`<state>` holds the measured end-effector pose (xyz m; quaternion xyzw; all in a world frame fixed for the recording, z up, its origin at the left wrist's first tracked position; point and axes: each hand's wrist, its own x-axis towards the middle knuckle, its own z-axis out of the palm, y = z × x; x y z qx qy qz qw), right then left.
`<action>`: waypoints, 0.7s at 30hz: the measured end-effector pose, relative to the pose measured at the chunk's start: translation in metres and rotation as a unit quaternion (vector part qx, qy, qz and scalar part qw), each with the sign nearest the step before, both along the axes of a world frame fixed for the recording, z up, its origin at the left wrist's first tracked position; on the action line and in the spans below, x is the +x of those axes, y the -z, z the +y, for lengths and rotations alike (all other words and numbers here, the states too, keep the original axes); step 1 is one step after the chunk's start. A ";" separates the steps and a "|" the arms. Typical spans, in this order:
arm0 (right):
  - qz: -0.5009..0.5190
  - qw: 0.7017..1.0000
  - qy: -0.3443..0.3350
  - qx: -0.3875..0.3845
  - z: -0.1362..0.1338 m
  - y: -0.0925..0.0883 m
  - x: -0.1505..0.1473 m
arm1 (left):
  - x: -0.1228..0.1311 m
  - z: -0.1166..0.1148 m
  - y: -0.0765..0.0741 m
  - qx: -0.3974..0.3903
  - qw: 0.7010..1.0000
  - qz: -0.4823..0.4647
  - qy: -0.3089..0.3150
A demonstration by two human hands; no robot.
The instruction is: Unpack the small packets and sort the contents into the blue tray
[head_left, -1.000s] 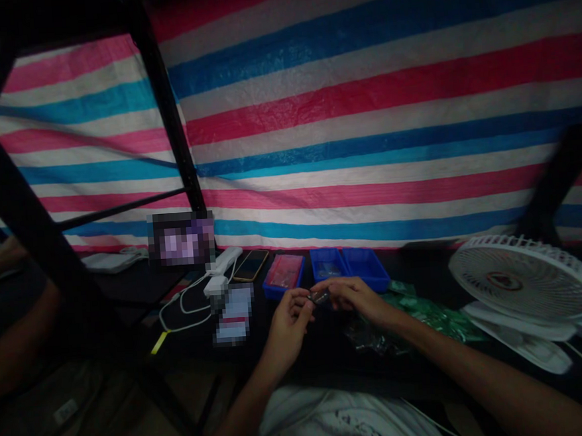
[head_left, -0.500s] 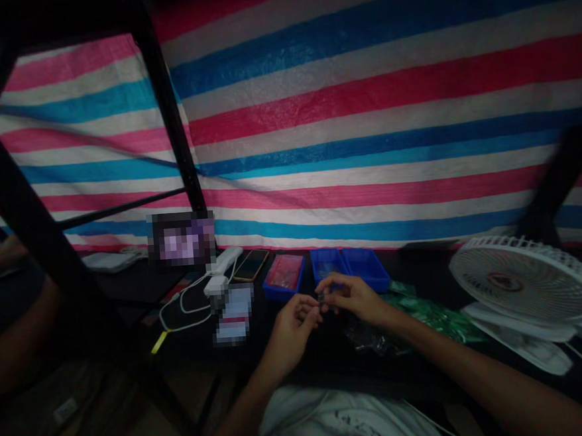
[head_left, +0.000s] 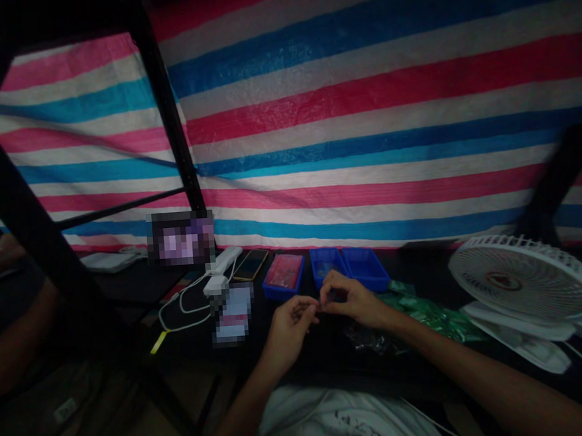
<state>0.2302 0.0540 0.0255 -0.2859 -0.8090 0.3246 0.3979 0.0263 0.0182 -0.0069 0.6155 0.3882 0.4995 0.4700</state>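
Observation:
My left hand [head_left: 294,319] is closed in a pinch above the dark table, its fingertips almost meeting those of my right hand [head_left: 349,299]. The right thumb and forefinger are pinched together too. Whatever lies between the fingertips is too small and dark to name. Just behind the hands stand a blue tray with a red lining [head_left: 284,275] and small parts in it, a blue bin [head_left: 324,259] with some small pieces, and another blue bin [head_left: 367,269]. Under my right wrist lies a heap of small clear pieces [head_left: 372,340], beside green plastic packaging [head_left: 435,317].
A white clip fan [head_left: 522,285] stands at the right. Left of the trays are a phone [head_left: 251,265], a power strip [head_left: 227,259] with white cables, and a blurred screen [head_left: 183,242]. Another person's arm [head_left: 20,330] shows at far left, behind a black metal post [head_left: 34,189].
My right hand has turned slightly and its fingers have curled in toward the thumb. The dark bit seen between the fingertips before is now mostly hidden. My left hand has barely shifted.

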 end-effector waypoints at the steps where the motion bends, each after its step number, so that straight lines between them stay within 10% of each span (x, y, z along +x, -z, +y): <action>1: -0.003 1.000 0.002 0.005 0.000 0.000 0.000 | 0.000 0.000 0.000 0.000 1.000 0.004 -0.005; 21: 0.080 0.989 -0.041 -0.120 0.006 0.008 0.001 | -0.003 0.003 0.002 -0.010 0.999 -0.018 -0.046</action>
